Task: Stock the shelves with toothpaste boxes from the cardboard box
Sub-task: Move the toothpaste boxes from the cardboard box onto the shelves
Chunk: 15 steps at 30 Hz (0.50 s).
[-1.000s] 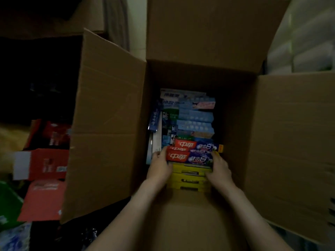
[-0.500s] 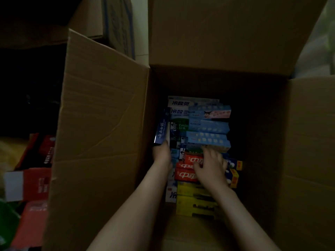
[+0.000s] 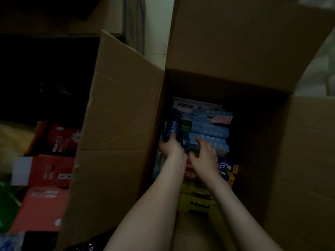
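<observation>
A large open cardboard box (image 3: 123, 124) fills the view, with toothpaste boxes stacked at its bottom. Light blue boxes (image 3: 210, 129) lie at the far end, red and blue ones (image 3: 224, 169) in the middle, yellow ones (image 3: 197, 198) nearest me. My left hand (image 3: 170, 147) grips the lower end of a dark blue toothpaste box (image 3: 173, 125) that stands tilted against the left wall. My right hand (image 3: 204, 158) rests with spread fingers on the nearest light blue box and holds nothing that I can see.
Red cartons (image 3: 49, 171) lie on the floor left of the box, with a green item (image 3: 7, 207) at the left edge. The box's flaps stand up at the back (image 3: 244, 37) and right (image 3: 308, 160). More cardboard boxes (image 3: 116, 19) are behind.
Both hands have moved deeper into the box, off the red boxes. The left hand has closed on the dark blue box and the right hand now lies on the light blue boxes.
</observation>
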Available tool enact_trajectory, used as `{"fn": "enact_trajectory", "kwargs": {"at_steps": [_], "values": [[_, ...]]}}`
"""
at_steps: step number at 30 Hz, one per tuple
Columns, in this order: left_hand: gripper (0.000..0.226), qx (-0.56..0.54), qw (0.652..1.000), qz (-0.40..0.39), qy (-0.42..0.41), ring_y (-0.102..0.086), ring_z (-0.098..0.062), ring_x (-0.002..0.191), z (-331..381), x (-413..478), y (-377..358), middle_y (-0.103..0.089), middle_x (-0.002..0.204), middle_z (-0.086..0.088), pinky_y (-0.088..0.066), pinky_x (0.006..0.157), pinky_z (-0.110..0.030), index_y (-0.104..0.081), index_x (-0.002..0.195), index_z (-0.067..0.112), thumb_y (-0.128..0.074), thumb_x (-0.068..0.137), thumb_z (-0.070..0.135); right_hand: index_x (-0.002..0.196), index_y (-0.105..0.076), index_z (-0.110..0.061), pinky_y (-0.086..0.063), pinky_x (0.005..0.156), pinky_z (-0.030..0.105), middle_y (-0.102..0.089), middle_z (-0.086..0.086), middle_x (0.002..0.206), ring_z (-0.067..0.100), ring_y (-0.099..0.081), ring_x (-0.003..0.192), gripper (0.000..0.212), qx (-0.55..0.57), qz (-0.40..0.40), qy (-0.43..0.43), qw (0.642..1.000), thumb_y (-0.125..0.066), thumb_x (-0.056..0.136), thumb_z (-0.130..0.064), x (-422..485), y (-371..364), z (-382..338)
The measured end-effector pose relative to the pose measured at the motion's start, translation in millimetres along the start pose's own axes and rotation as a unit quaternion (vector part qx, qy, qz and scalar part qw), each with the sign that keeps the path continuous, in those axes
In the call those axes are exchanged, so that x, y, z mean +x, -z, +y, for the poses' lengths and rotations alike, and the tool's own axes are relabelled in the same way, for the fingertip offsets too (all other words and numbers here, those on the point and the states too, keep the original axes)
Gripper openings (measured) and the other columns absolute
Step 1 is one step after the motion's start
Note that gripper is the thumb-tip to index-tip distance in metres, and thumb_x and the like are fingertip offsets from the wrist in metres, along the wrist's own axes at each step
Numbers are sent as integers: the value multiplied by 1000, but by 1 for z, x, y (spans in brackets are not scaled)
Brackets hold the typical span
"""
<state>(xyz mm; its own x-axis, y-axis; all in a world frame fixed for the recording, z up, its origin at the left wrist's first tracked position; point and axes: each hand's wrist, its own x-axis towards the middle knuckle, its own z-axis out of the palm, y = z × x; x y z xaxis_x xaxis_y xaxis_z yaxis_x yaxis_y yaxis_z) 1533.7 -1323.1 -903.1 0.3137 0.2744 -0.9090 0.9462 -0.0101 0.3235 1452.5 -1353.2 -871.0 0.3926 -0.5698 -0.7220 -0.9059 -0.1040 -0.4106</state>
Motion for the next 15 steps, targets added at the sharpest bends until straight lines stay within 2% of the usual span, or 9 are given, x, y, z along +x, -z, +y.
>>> {"fn": "enact_trajectory", "kwargs": {"at_steps": [3, 6, 8, 12, 15], "values": [[35, 49, 995, -43, -69, -63, -25, 99, 14, -60, 21, -63, 113, -10, -52, 92, -42, -55, 121, 10, -65, 89, 20, 150, -19, -21, -18, 117, 37, -24, 1, 153, 20, -17, 141, 67, 26, -20, 56, 998, -52, 93, -10, -31, 38, -31], [27, 70, 985, -111, -116, -63, -20, 100, 47, -145, 54, -64, 110, -8, -52, 93, -38, -53, 112, 12, -66, 88, 16, 152, -8, -27, -9, 118, 39, -10, -4, 158, 17, -3, 145, 81, -87, -21, 154, 984, -53, 89, -5, -79, 89, -71], [29, 39, 974, -185, -126, -65, -22, 101, 73, -202, 84, -64, 113, -13, -54, 90, -35, -51, 115, 6, -64, 90, 12, 152, -6, -27, -3, 117, 40, -6, -3, 159, 17, 2, 146, 83, -163, 7, 220, 962, -54, 87, -5, -116, 127, -101], [33, 5, 955, -255, -151, -65, -23, 91, 127, -298, 154, -61, 116, -24, -55, 74, -26, -48, 119, -4, -61, 91, 9, 147, -28, -17, 2, 116, 43, -24, 4, 155, 20, -9, 146, 66, -259, 70, 351, 897, -55, 87, -9, -196, 198, -169], [22, -13, 942, -291, -170, -64, -18, 81, 160, -356, 209, -62, 106, -18, -54, 69, -23, -52, 112, 1, -58, 92, 8, 138, -41, -18, 1, 114, 45, -40, 4, 142, 21, -25, 140, 55, -330, 61, 427, 840, -60, 86, -18, -249, 233, -221]]}}
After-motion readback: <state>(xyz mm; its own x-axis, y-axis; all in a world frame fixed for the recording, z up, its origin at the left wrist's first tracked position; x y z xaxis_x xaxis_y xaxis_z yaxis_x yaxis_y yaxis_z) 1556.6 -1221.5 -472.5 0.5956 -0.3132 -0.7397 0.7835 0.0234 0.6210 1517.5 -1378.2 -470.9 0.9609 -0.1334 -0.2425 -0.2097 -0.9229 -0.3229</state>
